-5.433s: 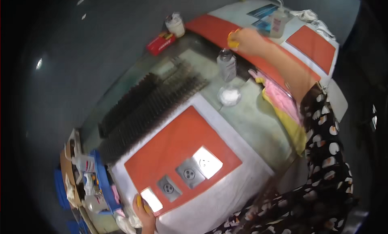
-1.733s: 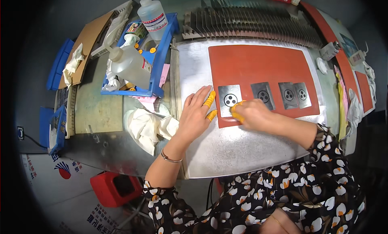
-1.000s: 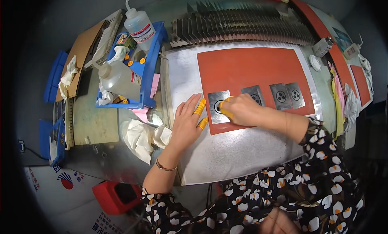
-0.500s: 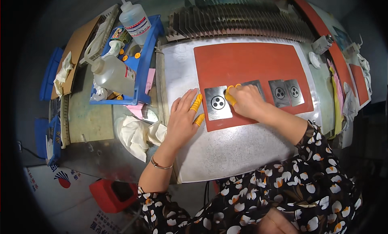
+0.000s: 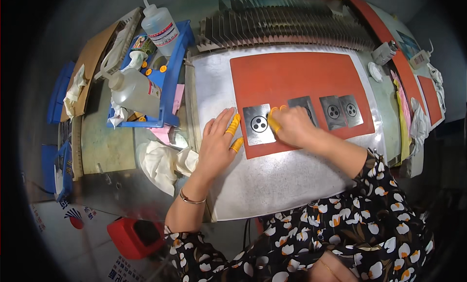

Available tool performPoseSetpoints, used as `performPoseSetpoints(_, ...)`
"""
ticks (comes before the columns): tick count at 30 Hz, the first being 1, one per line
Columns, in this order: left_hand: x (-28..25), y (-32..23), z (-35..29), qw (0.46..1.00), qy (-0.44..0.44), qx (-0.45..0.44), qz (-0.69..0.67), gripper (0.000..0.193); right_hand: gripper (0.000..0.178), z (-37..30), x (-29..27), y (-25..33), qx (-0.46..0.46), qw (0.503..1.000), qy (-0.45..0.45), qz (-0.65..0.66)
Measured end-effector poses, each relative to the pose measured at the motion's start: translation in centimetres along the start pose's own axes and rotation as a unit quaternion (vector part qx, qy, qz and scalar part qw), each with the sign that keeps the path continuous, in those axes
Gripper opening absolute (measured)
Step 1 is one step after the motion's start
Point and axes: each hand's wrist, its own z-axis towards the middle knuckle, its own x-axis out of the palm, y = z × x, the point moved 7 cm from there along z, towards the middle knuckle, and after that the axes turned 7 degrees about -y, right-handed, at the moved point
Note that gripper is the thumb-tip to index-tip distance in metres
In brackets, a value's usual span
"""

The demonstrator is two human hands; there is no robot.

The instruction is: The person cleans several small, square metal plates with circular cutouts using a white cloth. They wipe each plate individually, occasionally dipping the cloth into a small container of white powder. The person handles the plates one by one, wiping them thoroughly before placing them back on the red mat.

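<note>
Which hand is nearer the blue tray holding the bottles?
Left. The left hand lies flat on the metal sheet just right of the blue tray; the right hand is farther right, on the silver plates.

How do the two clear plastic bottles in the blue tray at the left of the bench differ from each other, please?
The upper bottle stands upright at the far end of the blue tray, while the lower bottle lies on its side. The upper bottle has a thin bent spout tube; the lower bottle ends in a plain white cap. The lower bottle looks wider. Both are translucent with paper labels.
</note>
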Motion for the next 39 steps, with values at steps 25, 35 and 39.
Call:
performPoseSetpoints(25,0.2,-0.2,-0.2,1.0,-0.01,-0.017,-0.025,0.042,0.013,2.3,2.4,2.9,-0.158,0.978,0.11,0.074)
performPoseSetpoints(35,0.2,-0.2,0.0,0.999,-0.006,-0.023,-0.022,0.045,0.009,4.5,1.6,1.1,-0.13,0.988,0.047,0.063)
performPoseSetpoints(39,0.0,0.3,-0.5,0.999,-0.001,-0.043,-0.025,0.05,0.01,5.4,2.5,2.1,-0.179,0.978,0.083,0.067)
